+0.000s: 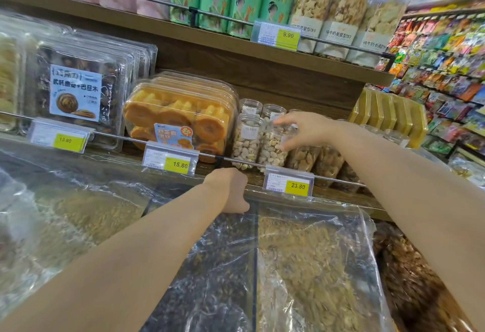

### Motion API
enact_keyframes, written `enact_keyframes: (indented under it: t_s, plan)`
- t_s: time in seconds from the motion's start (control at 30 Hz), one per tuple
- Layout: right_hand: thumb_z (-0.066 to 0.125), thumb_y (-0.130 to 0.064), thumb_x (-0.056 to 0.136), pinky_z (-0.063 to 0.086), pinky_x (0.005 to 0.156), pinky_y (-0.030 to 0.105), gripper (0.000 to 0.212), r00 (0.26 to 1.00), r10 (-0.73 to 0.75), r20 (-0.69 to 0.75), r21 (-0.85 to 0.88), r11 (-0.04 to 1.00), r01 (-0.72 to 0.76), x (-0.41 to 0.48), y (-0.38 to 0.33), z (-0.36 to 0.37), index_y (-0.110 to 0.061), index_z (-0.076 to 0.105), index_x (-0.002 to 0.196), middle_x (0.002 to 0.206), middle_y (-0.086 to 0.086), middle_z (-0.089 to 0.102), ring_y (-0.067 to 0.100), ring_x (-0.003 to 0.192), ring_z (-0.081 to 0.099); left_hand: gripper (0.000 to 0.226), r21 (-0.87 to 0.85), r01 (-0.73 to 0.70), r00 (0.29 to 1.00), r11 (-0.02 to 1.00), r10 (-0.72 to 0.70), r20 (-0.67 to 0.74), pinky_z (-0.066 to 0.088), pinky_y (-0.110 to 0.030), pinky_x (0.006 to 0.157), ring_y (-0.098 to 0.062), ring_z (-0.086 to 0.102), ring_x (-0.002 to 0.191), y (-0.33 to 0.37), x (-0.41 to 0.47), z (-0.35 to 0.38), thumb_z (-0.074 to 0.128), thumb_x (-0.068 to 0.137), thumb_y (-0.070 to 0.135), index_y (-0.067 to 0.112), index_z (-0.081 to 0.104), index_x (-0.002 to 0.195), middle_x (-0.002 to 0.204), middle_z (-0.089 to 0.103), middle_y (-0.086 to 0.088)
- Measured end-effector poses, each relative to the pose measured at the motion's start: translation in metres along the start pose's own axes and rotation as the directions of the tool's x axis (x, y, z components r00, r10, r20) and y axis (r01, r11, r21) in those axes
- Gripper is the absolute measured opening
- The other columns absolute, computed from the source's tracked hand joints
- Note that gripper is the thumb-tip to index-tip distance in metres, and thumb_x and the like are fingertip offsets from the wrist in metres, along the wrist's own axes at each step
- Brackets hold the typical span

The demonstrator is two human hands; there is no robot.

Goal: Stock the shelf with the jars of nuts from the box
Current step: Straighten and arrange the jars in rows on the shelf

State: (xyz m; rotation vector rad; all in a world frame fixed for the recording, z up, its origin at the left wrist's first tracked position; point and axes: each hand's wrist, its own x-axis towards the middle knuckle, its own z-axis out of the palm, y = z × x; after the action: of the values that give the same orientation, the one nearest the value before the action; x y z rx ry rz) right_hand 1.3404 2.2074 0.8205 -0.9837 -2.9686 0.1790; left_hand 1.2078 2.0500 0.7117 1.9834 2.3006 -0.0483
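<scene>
Far left on the shelf (341, 199), clear boxes of pastries (76, 92) stand on edge, their left end cut off by the frame. Next, the orange cookie tub (178, 119), its lower part behind a price tag reading 15.80 (169, 161). Below it the left hand (231, 190) is down at the shelf's front edge, fingers curled under and out of sight, so whether they grip anything I cannot tell. Moving right, a jar of pistachios (248, 140) stands upright behind the rail. Beside it, touching, the jar of nuts (275, 145) in play: upright, long axis vertical, lid up. The right hand (301, 129) has its fingers wrapped around the top, covering the lid. Further right, more jars (328, 163) of darker nuts, partly hidden by the right forearm and blurred. The box is not in view.
</scene>
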Motion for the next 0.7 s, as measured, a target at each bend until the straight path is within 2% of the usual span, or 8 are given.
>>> enact_keyframes:
  t_s: [0.1,0.23,0.37,0.47,0.57,0.63,0.7]
  plan:
    - [0.071,-0.029,0.083,0.03,0.105,0.03,0.066,0.998,-0.017,-0.065,-0.048,0.999,0.014,0.001,0.004,0.007,-0.031,0.041,0.142,0.148,-0.007,0.04,0.014,0.136,0.037,0.055,0.033,0.007,1.0,0.999,-0.007,0.021,0.052,-0.036,0.084,-0.025,0.058,0.105,0.001,0.001,-0.002,0.055,0.082,0.042,0.014,0.053,0.13,0.122,0.058,-0.006]
    - [0.07,-0.047,0.079,0.036,0.095,0.032,0.065,0.985,-0.052,-0.163,-0.147,0.989,0.028,0.003,0.002,0.012,-0.026,0.048,0.136,0.135,-0.002,0.05,0.019,0.125,0.045,0.052,0.034,0.005,1.0,0.999,-0.005,0.005,0.053,-0.034,0.078,-0.025,0.059,0.1,0.0,0.002,-0.001,0.055,0.081,0.041,0.014,0.055,0.126,0.116,0.059,-0.006]
    - [0.064,-0.062,0.075,0.038,0.082,0.034,0.064,0.972,-0.022,-0.235,-0.244,0.969,-0.037,0.005,-0.003,0.017,-0.025,0.055,0.126,0.119,0.001,0.052,0.023,0.113,0.047,0.053,0.033,-0.002,1.0,0.999,0.002,-0.003,0.052,-0.035,0.079,-0.026,0.058,0.102,0.0,0.001,0.0,0.055,0.082,0.041,0.015,0.054,0.127,0.119,0.057,-0.006]
    - [0.064,-0.063,0.075,0.04,0.086,0.037,0.065,0.972,-0.014,-0.233,-0.242,0.969,-0.044,0.005,-0.004,0.019,-0.024,0.054,0.126,0.121,0.003,0.051,0.024,0.113,0.047,0.053,0.028,-0.013,1.0,1.0,0.013,0.01,0.053,-0.036,0.08,-0.025,0.057,0.103,-0.001,-0.001,-0.001,0.055,0.082,0.04,0.014,0.053,0.128,0.12,0.056,-0.006]
    - [0.063,-0.064,0.075,0.039,0.092,0.038,0.073,0.983,-0.008,-0.184,-0.23,0.972,-0.035,-0.001,0.0,0.015,-0.026,0.047,0.135,0.128,0.005,0.049,0.026,0.12,0.046,0.054,0.038,-0.03,0.998,0.999,0.027,0.061,0.052,-0.037,0.086,-0.025,0.056,0.108,-0.004,-0.004,-0.008,0.054,0.084,0.043,0.015,0.052,0.131,0.126,0.055,-0.006]
    - [0.059,-0.068,0.075,0.037,0.099,0.04,0.078,0.98,-0.002,-0.198,-0.228,0.973,-0.044,-0.007,0.004,0.009,-0.027,0.042,0.14,0.133,0.003,0.05,0.025,0.124,0.045,0.047,0.025,-0.056,0.998,0.998,0.055,0.015,0.052,-0.038,0.087,-0.023,0.057,0.107,-0.005,-0.006,-0.019,0.055,0.087,0.044,0.019,0.056,0.127,0.123,0.058,-0.002]
    - [0.054,-0.067,0.08,0.038,0.1,0.04,0.07,0.947,-0.005,-0.322,-0.208,0.976,-0.066,-0.013,0.012,0.0,-0.027,0.046,0.137,0.13,0.001,0.056,0.023,0.121,0.049,0.036,0.004,-0.11,0.98,0.994,0.109,-0.165,0.054,-0.034,0.081,-0.016,0.059,0.101,-0.003,-0.006,-0.038,0.055,0.088,0.043,0.026,0.063,0.119,0.115,0.063,0.005]
